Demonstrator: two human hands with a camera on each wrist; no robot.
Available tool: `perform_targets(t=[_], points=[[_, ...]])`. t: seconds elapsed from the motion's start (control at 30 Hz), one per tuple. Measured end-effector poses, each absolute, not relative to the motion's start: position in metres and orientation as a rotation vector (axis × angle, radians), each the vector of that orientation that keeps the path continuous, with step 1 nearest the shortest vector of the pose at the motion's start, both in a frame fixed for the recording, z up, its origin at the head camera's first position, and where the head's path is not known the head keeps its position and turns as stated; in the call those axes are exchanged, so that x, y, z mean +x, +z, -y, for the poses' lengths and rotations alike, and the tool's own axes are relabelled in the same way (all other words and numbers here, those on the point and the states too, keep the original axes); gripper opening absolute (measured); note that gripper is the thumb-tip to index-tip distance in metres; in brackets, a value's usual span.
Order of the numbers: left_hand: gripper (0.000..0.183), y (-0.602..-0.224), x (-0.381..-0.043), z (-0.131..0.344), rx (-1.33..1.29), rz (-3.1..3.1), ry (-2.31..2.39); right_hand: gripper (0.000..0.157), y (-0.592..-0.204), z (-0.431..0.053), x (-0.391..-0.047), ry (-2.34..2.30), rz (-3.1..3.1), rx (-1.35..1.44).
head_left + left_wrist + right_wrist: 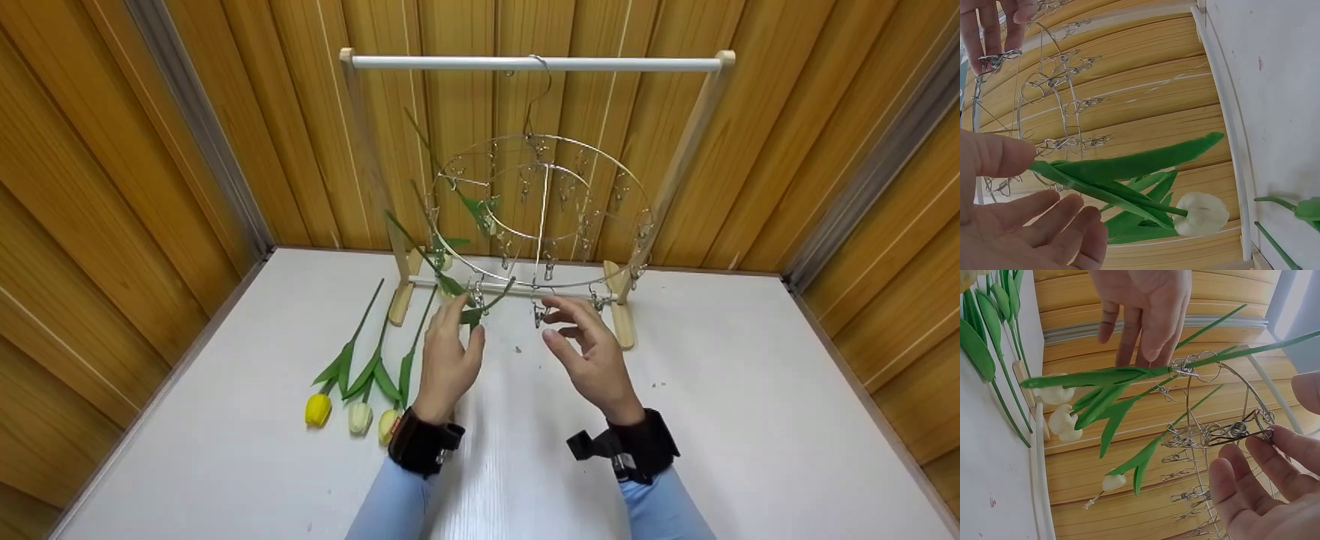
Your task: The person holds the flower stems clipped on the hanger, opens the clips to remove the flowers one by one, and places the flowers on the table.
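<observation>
A round wire clip hanger (546, 199) hangs by its hook, with several clips around its rings. White tulips with green leaves hang flower-down from its left side. My left hand (450, 360) is beside the nearest tulip (1201, 214), its thumb at the leaf's upper end and its fingers loosely bent, not closed round the stem. That stem passes through a clip (1184, 368) on the ring. Over at the hanger's front, my right hand (596, 360) has its fingertips at a metal clip (1238, 432); the thumb stands apart from it.
The hanger is on the white top bar (465, 64) of a wooden-legged rack. On the white table (750, 420), left of my arms, lie a yellow tulip (318, 411), a white tulip (360, 418) and a pale yellow tulip (388, 426). Wood-patterned walls (825, 150) enclose the table.
</observation>
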State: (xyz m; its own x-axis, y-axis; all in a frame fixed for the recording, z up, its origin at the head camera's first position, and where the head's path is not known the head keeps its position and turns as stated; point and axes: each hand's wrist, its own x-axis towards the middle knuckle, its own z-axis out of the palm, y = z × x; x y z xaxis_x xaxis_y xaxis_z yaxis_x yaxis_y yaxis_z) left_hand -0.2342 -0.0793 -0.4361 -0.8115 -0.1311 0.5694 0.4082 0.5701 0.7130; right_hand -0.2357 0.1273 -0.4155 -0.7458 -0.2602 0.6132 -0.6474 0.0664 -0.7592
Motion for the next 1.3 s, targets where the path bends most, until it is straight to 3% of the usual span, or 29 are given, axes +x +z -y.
perform_targets(t=[0.5, 1.3], points=[[0.019, -0.428, -0.227, 0.078, -0.360, 2.245, -1.327, 0.041, -0.415, -0.128, -0.237, 1.733, 2.006, 0.899], [0.014, -0.416, -0.212, 0.064, -0.484, 2.225, -1.318, 0.032, -0.410, -0.131, -0.235, 1.690, 1.968, 0.700]])
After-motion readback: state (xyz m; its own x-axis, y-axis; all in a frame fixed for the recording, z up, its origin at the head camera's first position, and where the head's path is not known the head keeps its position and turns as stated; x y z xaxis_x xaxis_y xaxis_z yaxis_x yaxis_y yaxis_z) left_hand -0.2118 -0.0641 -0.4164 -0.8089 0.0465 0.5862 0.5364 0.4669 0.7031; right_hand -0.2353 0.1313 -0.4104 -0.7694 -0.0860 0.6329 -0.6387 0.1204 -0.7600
